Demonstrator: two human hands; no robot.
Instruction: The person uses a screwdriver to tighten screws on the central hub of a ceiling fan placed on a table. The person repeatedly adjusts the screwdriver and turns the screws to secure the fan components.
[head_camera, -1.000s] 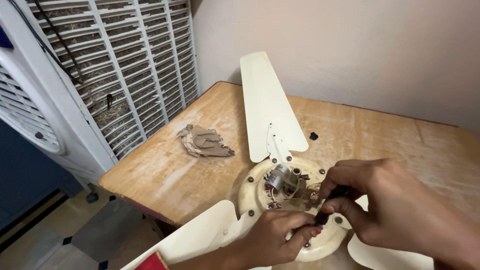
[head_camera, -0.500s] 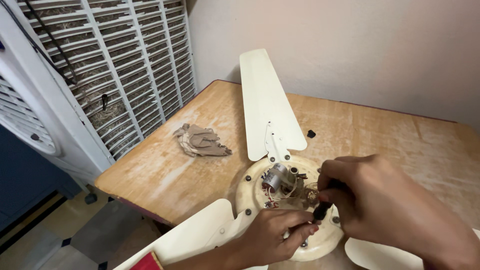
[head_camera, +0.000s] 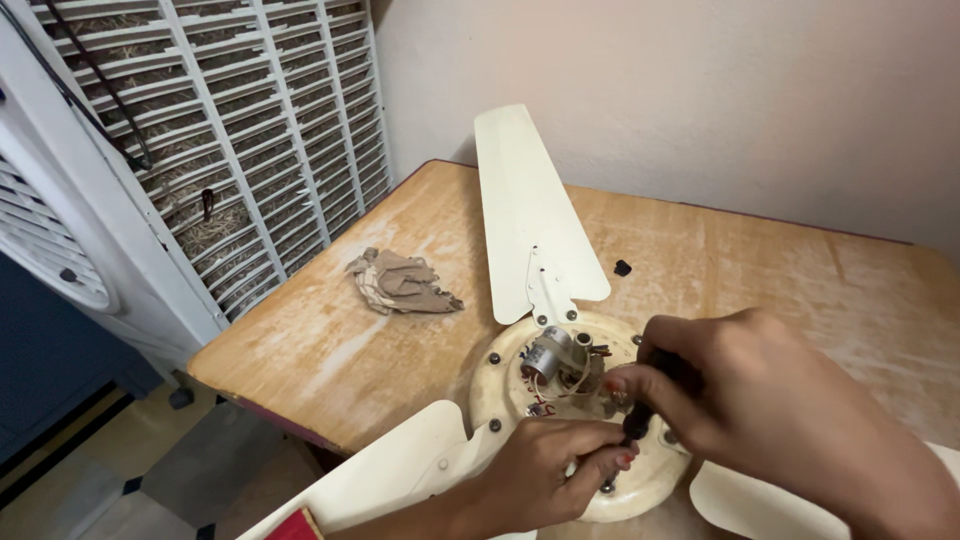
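A cream ceiling fan lies on a wooden table (head_camera: 420, 230), its round motor housing (head_camera: 500, 385) facing up with a grey capacitor (head_camera: 545, 355) and wires in the open middle. One blade (head_camera: 525, 210) points away from me; two more reach toward the near edge. My right hand (head_camera: 760, 400) grips a dark-handled tool (head_camera: 640, 415), held upright over the housing's right side. My left hand (head_camera: 545, 480) rests on the housing's near rim with its fingertips at the tool's lower end.
A crumpled brown cloth (head_camera: 400, 282) lies on the table's left part. A small black piece (head_camera: 622, 267) sits beside the far blade. A white air cooler with slatted grilles (head_camera: 230, 150) stands left of the table. A plain wall runs behind.
The view has shifted slightly. My right hand has slid a little left over the housing with the tool; my left hand stays on the near rim.
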